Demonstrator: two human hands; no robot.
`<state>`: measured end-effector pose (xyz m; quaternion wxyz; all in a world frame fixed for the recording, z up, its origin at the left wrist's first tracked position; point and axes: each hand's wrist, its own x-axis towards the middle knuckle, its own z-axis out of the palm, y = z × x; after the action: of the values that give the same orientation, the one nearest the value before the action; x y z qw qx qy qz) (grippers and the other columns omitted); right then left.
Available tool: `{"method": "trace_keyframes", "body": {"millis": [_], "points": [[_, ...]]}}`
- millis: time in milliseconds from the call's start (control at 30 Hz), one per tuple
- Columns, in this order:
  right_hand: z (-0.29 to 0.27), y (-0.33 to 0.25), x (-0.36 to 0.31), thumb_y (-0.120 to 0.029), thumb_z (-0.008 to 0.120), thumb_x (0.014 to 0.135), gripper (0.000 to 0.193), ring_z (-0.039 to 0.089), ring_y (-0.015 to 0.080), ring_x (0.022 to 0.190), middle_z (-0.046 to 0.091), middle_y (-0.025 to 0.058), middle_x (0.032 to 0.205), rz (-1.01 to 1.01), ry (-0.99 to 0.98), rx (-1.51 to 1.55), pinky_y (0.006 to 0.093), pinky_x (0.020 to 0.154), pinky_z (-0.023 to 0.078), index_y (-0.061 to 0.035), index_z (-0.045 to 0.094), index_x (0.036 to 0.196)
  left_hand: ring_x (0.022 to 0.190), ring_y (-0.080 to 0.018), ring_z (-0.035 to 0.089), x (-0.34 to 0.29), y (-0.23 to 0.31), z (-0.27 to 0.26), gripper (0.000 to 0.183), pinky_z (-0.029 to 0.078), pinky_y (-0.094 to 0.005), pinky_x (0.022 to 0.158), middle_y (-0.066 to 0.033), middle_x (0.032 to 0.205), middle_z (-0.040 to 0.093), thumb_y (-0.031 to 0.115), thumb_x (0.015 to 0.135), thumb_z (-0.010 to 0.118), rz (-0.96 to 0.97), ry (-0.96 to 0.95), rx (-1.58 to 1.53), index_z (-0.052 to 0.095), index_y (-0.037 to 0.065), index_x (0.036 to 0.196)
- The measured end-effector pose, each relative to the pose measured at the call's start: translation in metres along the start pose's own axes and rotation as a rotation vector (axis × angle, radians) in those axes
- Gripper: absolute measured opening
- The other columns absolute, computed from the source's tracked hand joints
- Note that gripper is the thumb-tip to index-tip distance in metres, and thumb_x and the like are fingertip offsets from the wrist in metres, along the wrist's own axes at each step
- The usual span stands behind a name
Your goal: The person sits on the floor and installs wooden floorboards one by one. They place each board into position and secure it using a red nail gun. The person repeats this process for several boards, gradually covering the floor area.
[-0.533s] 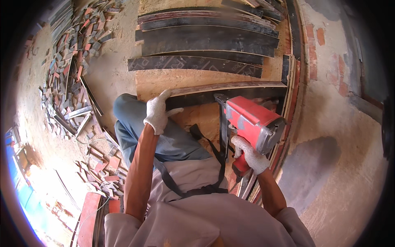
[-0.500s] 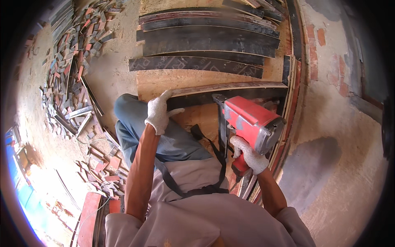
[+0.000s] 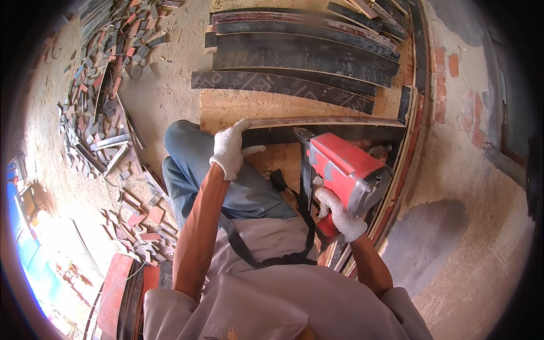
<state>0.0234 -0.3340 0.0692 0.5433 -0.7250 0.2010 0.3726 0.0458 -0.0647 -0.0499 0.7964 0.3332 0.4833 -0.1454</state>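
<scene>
With a white knitted glove on, my left hand (image 3: 228, 150) is closed round the left end of a dark-faced plywood strip (image 3: 328, 121) that stands on edge across my front. My right hand (image 3: 340, 214), gloved alike, is wrapped around the handle of a red nail gun (image 3: 347, 164). The gun has grey tape on its body, and its nose reaches the near side of the strip toward its right half. The exact contact at the nose cannot be made out.
Beyond the strip, several dark plywood strips (image 3: 300, 54) lie side by side on a tan board (image 3: 218, 105). Long stacked boards (image 3: 409, 133) run along the right, beside the plaster wall. Small wood offcuts (image 3: 107, 122) litter the floor at left. A black strap (image 3: 241, 248) crosses my lap.
The scene has shifted slightly right and down in view. Both hands keep their holds on the plywood strip and the nail gun; the right index finger looks a little more raised.
</scene>
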Motion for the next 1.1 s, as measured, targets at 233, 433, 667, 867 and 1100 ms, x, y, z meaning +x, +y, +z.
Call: {"method": "trace_keyframes", "body": {"millis": [233,433,667,867,1100], "points": [[-0.01,0.029,-0.006,-0.016,0.066,0.097,0.013,0.055,0.0093,0.06,0.059,-0.0002,0.068,-0.106,-0.017,-0.214,0.0282,0.059,0.046,-0.003,0.066,0.099,0.107,-0.0229,0.066,-0.009,0.003,0.011,0.037,0.065,-0.0365,0.081,-0.0137,0.122,0.067,-0.003,0.09,0.066,-0.029,-0.053,-0.037,0.065,0.001,0.127],[0.007,0.022,0.0,-0.016,0.067,0.097,0.017,0.054,0.0094,0.058,0.058,-0.0005,0.064,-0.111,-0.121,-0.336,0.0282,0.057,0.044,-0.0049,0.065,0.084,0.104,-0.0235,0.069,0.006,-0.02,-0.013,0.046,0.061,-0.0352,0.085,-0.0166,0.12,0.07,-0.003,0.081,0.077,0.408,-0.146,0.487,0.064,0.0,0.125],[0.03,0.005,0.004,-0.018,0.066,0.097,0.022,0.054,0.0096,0.056,0.057,-0.0004,0.062,-0.111,-0.177,-0.365,0.0285,0.054,0.042,-0.0055,0.062,0.08,0.1,-0.0296,0.072,0.074,-0.061,-0.061,0.045,0.059,-0.0379,0.084,-0.0179,0.112,0.073,0.001,0.079,0.08,0.321,-0.205,0.261,0.065,0.002,0.121],[0.037,0.003,0.004,-0.017,0.066,0.097,0.021,0.053,0.0089,0.056,0.056,-0.0006,0.062,-0.07,-0.17,-0.361,0.0284,0.054,0.042,-0.0057,0.062,0.08,0.099,-0.0301,0.07,0.048,-0.045,-0.037,0.033,0.061,-0.0409,0.081,-0.0167,0.113,0.07,0.006,0.089,0.067,0.175,-0.122,0.131,0.064,0.0,0.121],[0.042,0.006,0.001,-0.015,0.069,0.095,0.014,0.053,0.0088,0.058,0.058,-0.0011,0.066,-0.118,-0.094,-0.304,0.0281,0.055,0.043,-0.0049,0.065,0.085,0.112,-0.0311,0.065,0.003,-0.009,-0.006,0.042,0.06,-0.0427,0.088,-0.0183,0.124,0.065,0.023,0.094,0.068,-0.011,-0.055,-0.047,0.062,-0.004,0.125]]}}
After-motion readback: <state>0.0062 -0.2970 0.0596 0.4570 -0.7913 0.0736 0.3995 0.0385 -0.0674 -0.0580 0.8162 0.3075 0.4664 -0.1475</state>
